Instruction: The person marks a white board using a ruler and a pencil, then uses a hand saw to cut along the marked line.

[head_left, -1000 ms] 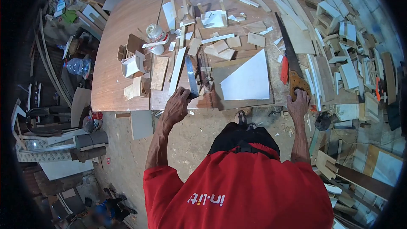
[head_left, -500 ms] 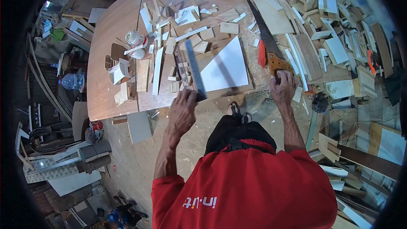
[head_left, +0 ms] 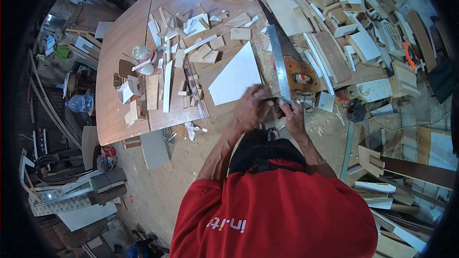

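Note:
In my right hand (head_left: 294,118) is the lower end of a metal try square (head_left: 277,59), its long blade pointing away over the table edge. My left hand (head_left: 251,107) is just beside it, close to the square's dark stock; its fingers are smeared by motion. A white, slanted-edge board (head_left: 235,77) lies on the table ahead of my left hand. Beyond the square, a handsaw (head_left: 297,72) with a wooden handle rests on the table, its blade partly covered by the square.
Several wood offcuts and strips (head_left: 203,53) are scattered over the table (head_left: 122,33). White-lidded jars (head_left: 143,55) and small wooden boxes (head_left: 128,88) stand at the left. Stacked wooden pieces (head_left: 368,48) fill the right side. A dark bag (head_left: 356,110) is near the right table edge.
The try square has passed from my left hand to my right and moved rightward. My right hand has let go of the handsaw. My left hand has moved right, towards it.

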Action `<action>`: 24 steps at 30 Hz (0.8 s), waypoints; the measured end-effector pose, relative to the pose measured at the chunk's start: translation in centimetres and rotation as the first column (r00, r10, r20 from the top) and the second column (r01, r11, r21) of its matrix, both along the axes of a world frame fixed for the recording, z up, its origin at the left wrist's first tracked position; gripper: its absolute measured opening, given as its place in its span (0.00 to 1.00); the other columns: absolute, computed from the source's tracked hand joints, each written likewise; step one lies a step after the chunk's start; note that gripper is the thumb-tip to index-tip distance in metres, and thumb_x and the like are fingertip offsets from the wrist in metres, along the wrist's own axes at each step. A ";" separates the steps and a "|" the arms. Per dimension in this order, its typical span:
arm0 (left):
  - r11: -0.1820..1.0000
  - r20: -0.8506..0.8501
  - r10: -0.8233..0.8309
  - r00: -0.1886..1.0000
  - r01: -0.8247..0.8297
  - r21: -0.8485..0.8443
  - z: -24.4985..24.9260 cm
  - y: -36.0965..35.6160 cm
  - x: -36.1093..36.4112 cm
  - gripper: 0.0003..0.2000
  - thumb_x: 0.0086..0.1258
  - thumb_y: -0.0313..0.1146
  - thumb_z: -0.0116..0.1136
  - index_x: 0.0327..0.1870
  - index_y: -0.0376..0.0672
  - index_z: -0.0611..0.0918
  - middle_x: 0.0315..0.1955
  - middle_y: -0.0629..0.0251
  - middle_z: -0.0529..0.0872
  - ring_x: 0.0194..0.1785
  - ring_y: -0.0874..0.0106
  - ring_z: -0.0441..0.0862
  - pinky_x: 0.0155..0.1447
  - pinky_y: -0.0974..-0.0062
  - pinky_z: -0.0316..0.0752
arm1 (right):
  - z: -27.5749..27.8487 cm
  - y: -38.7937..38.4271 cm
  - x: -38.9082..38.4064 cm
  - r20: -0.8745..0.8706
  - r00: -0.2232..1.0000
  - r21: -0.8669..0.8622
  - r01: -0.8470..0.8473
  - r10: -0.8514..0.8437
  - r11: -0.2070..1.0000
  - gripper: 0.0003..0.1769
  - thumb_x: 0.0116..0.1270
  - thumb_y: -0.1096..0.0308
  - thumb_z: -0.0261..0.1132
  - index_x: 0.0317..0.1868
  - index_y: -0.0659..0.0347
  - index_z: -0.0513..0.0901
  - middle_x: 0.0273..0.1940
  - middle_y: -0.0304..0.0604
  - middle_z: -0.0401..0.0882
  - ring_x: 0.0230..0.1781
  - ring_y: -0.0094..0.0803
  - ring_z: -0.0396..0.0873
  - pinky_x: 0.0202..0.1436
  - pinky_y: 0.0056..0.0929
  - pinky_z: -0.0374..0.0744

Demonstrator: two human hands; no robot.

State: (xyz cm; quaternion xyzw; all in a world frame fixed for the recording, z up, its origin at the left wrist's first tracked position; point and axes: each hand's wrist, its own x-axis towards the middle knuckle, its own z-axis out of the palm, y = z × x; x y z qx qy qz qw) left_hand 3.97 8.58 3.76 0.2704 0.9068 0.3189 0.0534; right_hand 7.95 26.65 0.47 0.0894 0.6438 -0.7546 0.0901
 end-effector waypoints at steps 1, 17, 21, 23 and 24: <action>0.991 -0.012 0.137 0.991 -0.137 -0.002 -0.6 -1.2 -0.9 0.28 0.63 0.34 0.65 0.63 0.37 0.70 0.58 0.49 0.74 0.63 0.51 0.70 0.65 0.59 0.69 | -0.4 0.5 0.2 -0.027 1.000 0.028 0.016 -0.016 0.999 0.13 0.75 0.62 0.57 0.42 0.64 0.81 0.27 0.36 0.80 0.26 0.22 0.75 0.30 0.24 0.74; 0.801 0.105 0.535 0.839 -0.463 -0.379 -4.7 -9.2 -8.4 0.64 0.30 0.50 0.85 0.74 0.40 0.57 0.63 0.43 0.70 0.65 0.43 0.67 0.65 0.40 0.63 | -2.8 2.6 2.1 -0.007 0.997 0.105 0.071 -0.071 0.992 0.14 0.75 0.60 0.58 0.39 0.63 0.82 0.27 0.37 0.81 0.25 0.21 0.74 0.32 0.25 0.75; 0.862 0.415 0.476 0.775 -0.504 -0.048 -4.5 -12.4 -10.3 0.29 0.50 0.40 0.78 0.51 0.34 0.80 0.44 0.51 0.81 0.47 0.58 0.78 0.49 0.68 0.74 | -2.5 2.6 1.9 0.000 0.996 0.141 0.085 -0.086 0.986 0.14 0.74 0.60 0.58 0.38 0.63 0.82 0.27 0.37 0.81 0.25 0.22 0.75 0.32 0.25 0.75; 0.783 0.455 0.443 0.772 -0.581 0.222 -1.1 -10.6 -9.0 0.11 0.65 0.32 0.65 0.41 0.32 0.82 0.34 0.59 0.80 0.37 0.65 0.77 0.41 0.71 0.71 | -2.7 2.9 1.8 0.002 0.996 0.154 0.088 -0.089 0.984 0.14 0.74 0.60 0.58 0.38 0.63 0.82 0.27 0.37 0.81 0.25 0.22 0.75 0.32 0.26 0.75; 0.785 0.457 0.440 0.773 -0.578 0.222 0.0 -10.1 -8.8 0.11 0.65 0.32 0.65 0.41 0.32 0.82 0.34 0.59 0.80 0.37 0.65 0.77 0.41 0.71 0.71 | -2.8 3.1 1.8 -0.015 0.996 0.172 0.086 -0.085 0.981 0.14 0.74 0.61 0.58 0.38 0.63 0.82 0.27 0.37 0.81 0.26 0.23 0.75 0.32 0.26 0.75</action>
